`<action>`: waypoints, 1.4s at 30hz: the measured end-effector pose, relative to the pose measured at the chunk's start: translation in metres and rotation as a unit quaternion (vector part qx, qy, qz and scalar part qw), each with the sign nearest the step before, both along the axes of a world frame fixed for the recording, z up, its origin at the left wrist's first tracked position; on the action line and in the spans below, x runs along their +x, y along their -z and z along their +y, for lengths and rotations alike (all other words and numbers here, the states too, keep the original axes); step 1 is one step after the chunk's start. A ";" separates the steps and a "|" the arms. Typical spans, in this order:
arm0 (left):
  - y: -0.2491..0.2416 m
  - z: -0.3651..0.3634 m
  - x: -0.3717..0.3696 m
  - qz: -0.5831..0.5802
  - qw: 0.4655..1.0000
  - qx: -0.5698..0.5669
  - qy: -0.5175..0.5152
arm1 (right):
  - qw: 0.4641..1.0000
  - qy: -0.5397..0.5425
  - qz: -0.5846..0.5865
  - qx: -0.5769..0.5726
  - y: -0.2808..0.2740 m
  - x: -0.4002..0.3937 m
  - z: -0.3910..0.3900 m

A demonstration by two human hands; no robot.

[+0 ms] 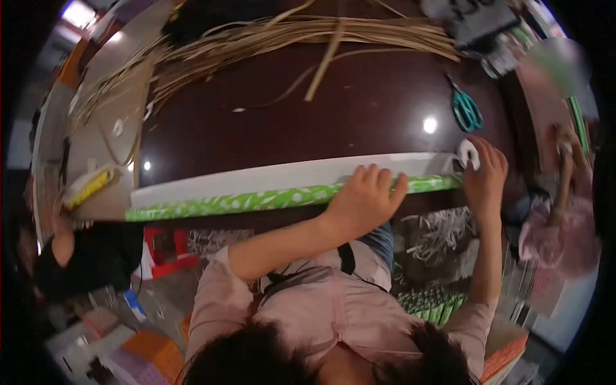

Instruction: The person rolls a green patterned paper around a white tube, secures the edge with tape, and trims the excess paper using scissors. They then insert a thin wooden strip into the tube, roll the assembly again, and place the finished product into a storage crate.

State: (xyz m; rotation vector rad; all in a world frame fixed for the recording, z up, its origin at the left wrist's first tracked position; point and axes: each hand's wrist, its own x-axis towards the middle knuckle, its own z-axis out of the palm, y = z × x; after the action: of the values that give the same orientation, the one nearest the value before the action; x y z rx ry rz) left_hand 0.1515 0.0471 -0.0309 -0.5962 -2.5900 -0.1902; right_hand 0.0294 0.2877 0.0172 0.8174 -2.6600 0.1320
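Note:
A long strip of green-and-white patterned paper (256, 203), white on its other side, lies along the near edge of the dark table. Its green edge is folded or rolled up toward me. My left hand (366, 197) is curled over this green edge right of the middle, thumb apart from the fingers, holding it down. At the strip's right end, my right hand (485, 174) has its fingers closed around a small white roll of tape (468, 154). Teal-handled scissors (466, 110) lie beyond that hand, blades pointing away.
Long tan strips (282, 40) lie in a bundle across the table's (256, 138) far side. A yellow-bladed or yellow-wrapped tool (91, 187) is at the left, near a person in black (90, 260). Another person in pink (558, 237) sits at the right. White shreds (443, 234) lie below the table.

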 end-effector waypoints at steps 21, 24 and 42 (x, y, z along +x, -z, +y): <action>-0.009 0.001 -0.010 0.022 0.988 -0.149 -0.025 | 0.927 -0.364 0.047 0.075 0.026 0.009 -0.029; -0.005 -0.006 -0.013 0.025 0.987 -0.156 0.010 | 0.932 -0.354 0.017 0.075 0.028 0.012 -0.028; -0.038 0.018 -0.096 -0.145 0.988 0.005 0.047 | 0.927 -0.366 -0.044 0.069 0.032 0.011 -0.026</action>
State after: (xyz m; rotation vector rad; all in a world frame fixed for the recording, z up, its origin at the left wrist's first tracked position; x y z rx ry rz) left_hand 0.0557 0.0647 0.0071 -0.7346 -2.8394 -0.3426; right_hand 0.0406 0.2621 -0.0148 1.8551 -2.3141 0.1667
